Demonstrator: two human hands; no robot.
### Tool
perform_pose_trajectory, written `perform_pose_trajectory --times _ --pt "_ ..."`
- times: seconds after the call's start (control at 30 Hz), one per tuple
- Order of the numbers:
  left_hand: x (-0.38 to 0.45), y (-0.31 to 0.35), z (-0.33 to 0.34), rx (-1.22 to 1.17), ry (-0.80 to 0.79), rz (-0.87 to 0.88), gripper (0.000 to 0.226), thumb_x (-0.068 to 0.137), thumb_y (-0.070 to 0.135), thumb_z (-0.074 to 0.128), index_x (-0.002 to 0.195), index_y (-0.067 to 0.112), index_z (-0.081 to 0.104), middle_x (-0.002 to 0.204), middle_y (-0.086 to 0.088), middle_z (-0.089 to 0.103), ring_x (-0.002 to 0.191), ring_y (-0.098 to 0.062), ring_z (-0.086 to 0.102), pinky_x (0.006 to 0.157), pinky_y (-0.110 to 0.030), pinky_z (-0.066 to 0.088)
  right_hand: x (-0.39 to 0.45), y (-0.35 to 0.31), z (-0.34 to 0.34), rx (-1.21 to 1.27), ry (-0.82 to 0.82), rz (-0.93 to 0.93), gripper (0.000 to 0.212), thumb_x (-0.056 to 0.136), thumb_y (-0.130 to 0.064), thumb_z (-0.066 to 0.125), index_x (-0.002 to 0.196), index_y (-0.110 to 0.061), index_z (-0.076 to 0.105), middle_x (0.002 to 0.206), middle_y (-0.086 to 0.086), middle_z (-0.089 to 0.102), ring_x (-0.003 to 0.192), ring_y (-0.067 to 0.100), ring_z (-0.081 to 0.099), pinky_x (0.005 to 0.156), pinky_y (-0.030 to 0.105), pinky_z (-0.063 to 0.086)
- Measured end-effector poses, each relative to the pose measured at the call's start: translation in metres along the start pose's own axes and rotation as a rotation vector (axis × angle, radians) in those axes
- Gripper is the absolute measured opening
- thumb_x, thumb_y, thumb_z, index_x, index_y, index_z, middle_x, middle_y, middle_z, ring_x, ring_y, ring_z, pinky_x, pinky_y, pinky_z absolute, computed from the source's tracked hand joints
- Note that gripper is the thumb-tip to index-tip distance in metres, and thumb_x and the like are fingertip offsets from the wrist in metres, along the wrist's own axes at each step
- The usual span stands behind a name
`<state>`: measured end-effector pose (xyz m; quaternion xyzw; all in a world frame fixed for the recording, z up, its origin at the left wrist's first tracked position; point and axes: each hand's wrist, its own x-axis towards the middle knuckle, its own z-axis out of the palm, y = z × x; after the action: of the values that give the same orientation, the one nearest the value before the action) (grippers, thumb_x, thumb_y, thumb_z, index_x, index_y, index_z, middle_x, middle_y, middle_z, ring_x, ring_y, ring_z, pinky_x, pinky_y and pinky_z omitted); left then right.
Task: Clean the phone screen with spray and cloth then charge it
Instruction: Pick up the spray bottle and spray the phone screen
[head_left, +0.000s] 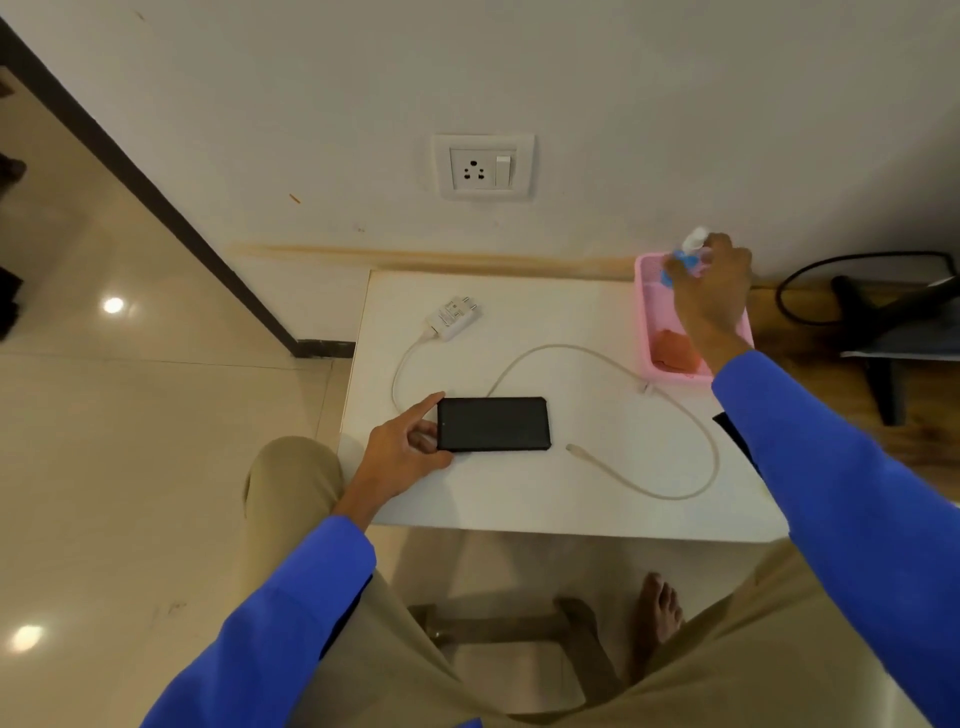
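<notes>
A black phone (493, 423) lies screen up on the small white table (519, 499). My left hand (402, 449) grips its left end, index finger on the top corner and thumb under the lower edge. My right hand (711, 291) reaches into the pink basket (644, 332) at the table's back right and closes around a small spray bottle (693, 244) with a white cap and blue label. An orange cloth (672, 351) lies in the basket's near end. A white charger plug (454, 318) rests at the back left; its cable (691, 415) loops across the table, free connector just right of the phone.
A wall socket with a switch (483, 167) sits above the table. A black chair base (883, 322) stands on the floor to the right. My knees and a bare foot (657, 608) are below the table's front edge.
</notes>
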<state>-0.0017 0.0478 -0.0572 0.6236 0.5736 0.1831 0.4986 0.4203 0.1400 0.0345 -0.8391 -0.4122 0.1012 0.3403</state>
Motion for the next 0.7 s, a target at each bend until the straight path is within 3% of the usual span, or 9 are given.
perform_pose_trajectory --times 0.1,0.2,0.27,0.37,0.47,0.53,0.7 --pt "0.001 0.001 0.000 -0.009 -0.005 -0.007 0.089 0.078 0.008 0.090 0.152 0.036 0.050 0.102 0.003 0.070 0.072 0.001 0.065 0.068 -0.019 0.059 -0.030 -0.013 -0.015 0.163 0.062 -0.177 0.043 0.097 -0.045 0.067 0.126 -0.014 0.059 0.119 0.002 0.068 0.108 0.018 0.064 0.094 0.031 0.051" --pt "-0.001 0.002 0.000 0.029 -0.037 0.002 0.088 0.077 0.009 0.091 0.152 0.035 0.053 0.103 0.003 0.073 0.079 -0.003 0.068 0.080 -0.016 0.058 -0.076 -0.026 -0.032 0.249 0.079 -0.281 0.039 0.098 -0.046 0.065 0.120 -0.014 0.062 0.111 0.000 0.070 0.101 0.013 0.064 0.090 0.019 0.049" --pt "-0.004 0.002 0.000 0.050 -0.062 0.004 0.088 0.076 0.011 0.091 0.152 0.036 0.053 0.105 0.004 0.073 0.087 -0.008 0.070 0.090 -0.016 0.057 -0.113 -0.028 -0.038 0.309 0.052 -0.275 0.037 0.097 -0.042 0.069 0.117 -0.012 0.065 0.107 0.001 0.070 0.099 0.015 0.065 0.088 0.020 0.051" --pt "-0.009 0.002 0.000 0.101 -0.063 0.034 0.088 0.075 0.014 0.092 0.152 0.034 0.053 0.105 0.004 0.073 0.093 -0.010 0.070 0.087 -0.008 0.052 -0.171 -0.019 -0.038 0.339 -0.047 -0.265 0.031 0.097 -0.038 0.071 0.112 -0.011 0.061 0.102 0.002 0.066 0.096 0.018 0.065 0.086 0.035 0.058" --pt "-0.016 0.002 0.000 0.214 -0.044 0.065 0.087 0.073 0.020 0.095 0.150 0.029 0.055 0.103 0.002 0.070 0.090 -0.014 0.067 0.089 -0.019 0.055 -0.222 0.001 -0.029 0.400 -0.109 -0.236 0.031 0.096 -0.033 0.073 0.117 -0.015 0.060 0.105 -0.004 0.064 0.098 0.004 0.065 0.086 0.023 0.059" --pt "-0.018 0.003 0.001 0.303 -0.040 0.070 0.086 0.073 0.024 0.095 0.150 0.028 0.055 0.103 0.003 0.066 0.086 -0.015 0.063 0.089 -0.026 0.056 -0.245 0.013 -0.020 0.425 -0.169 -0.171 0.039 0.095 -0.035 0.074 0.127 -0.018 0.060 0.110 -0.004 0.063 0.102 0.005 0.065 0.084 0.016 0.058" --pt "-0.027 0.004 0.003 0.382 -0.060 0.060 0.086 0.077 0.029 0.091 0.153 0.033 0.052 0.105 0.006 0.062 0.084 -0.012 0.058 0.086 -0.030 0.055 -0.273 0.034 -0.007 0.417 -0.231 -0.070 0.049 0.093 -0.039 0.076 0.136 -0.022 0.058 0.115 -0.007 0.058 0.103 0.004 0.064 0.083 0.014 0.057"
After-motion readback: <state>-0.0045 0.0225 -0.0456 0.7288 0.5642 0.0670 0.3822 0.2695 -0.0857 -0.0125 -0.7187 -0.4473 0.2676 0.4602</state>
